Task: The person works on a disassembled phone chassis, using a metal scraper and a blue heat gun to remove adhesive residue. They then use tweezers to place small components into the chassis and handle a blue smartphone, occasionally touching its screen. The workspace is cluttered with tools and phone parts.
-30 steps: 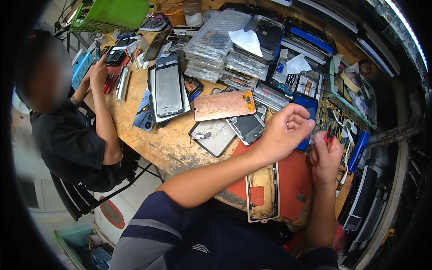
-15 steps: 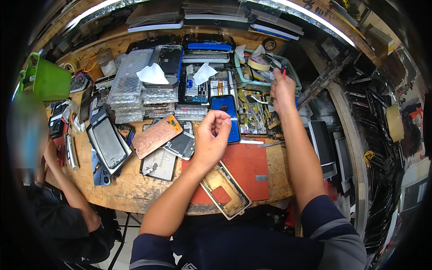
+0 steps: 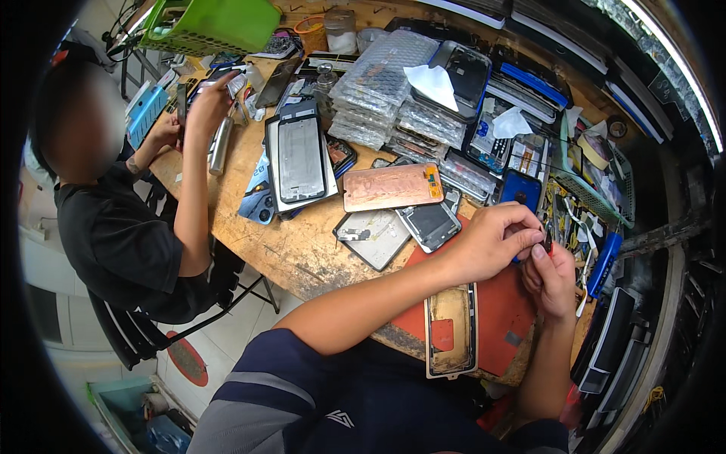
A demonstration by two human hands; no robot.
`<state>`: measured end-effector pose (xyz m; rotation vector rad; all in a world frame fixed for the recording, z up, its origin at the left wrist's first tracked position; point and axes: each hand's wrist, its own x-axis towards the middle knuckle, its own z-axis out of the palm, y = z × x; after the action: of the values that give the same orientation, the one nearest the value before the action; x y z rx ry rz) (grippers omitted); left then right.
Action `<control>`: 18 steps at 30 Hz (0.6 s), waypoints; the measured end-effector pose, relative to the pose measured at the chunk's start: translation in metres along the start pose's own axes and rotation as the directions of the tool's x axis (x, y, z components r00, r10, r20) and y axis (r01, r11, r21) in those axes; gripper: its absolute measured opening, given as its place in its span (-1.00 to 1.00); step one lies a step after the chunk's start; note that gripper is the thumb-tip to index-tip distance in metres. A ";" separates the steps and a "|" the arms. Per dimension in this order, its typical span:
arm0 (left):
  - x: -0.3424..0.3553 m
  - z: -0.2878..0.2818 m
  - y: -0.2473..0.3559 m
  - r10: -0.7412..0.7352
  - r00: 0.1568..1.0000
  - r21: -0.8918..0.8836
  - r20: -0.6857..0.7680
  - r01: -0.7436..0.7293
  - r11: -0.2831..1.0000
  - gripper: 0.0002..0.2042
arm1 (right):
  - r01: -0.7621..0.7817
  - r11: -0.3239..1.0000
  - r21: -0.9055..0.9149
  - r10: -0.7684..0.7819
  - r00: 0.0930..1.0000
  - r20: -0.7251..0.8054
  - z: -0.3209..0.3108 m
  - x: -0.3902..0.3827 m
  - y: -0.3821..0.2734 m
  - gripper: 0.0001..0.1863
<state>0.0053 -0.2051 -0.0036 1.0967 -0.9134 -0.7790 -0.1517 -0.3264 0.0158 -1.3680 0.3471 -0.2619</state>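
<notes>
Above the red mat [image 3: 495, 344], my two hands meet at the right part of the bench. My right hand [image 3: 550, 284] is closed round a small black-and-red piece [image 3: 548, 244], mostly hidden by the fingers. Pinched fingers of my left hand [image 3: 499, 238] reach its upper end; what they grip cannot be made out. Just beyond is a blue-screened phone [image 3: 520, 189], partly covered by my left hand. Below my wrists, an empty gold phone frame [image 3: 474, 333] overhangs the bench edge. Left of my hand lies a copper-coloured phone panel [image 3: 389, 188] over other phone parts.
Bubble-wrapped packs [image 3: 374, 83] are stacked at the back. A teal basket [image 3: 616, 204] of tapes and tools stands to the right. Dark phone frames [image 3: 300, 155] lie left of centre. At the left, a co-worker [image 3: 125, 234] sits holding a dark device, near a green basket [image 3: 219, 26].
The view has swung left. My right hand has come from beside the teal basket back to my left hand, carrying the red-tipped piece, and the two hands now touch.
</notes>
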 end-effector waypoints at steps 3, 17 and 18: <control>0.001 0.001 0.000 -0.031 0.998 -0.047 -0.063 0.028 0.998 -0.88 | 0.041 0.998 -0.049 -0.047 0.992 -0.114 -0.002 -0.001 0.001 -0.73; 0.003 -0.001 -0.001 -0.055 0.992 0.083 -0.113 0.065 0.994 -0.85 | 0.155 0.977 -0.145 -0.199 0.905 -0.375 -0.021 0.003 0.006 -0.81; 0.004 -0.001 -0.001 -0.085 0.991 0.047 -0.100 0.090 0.995 -0.83 | 0.158 0.975 -0.156 -0.207 0.905 -0.372 -0.023 0.003 0.007 -0.82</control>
<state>0.0076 -0.2084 -0.0042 1.2161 -0.8114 -0.7701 -0.1577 -0.3474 0.0048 -1.4706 0.5715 -0.6830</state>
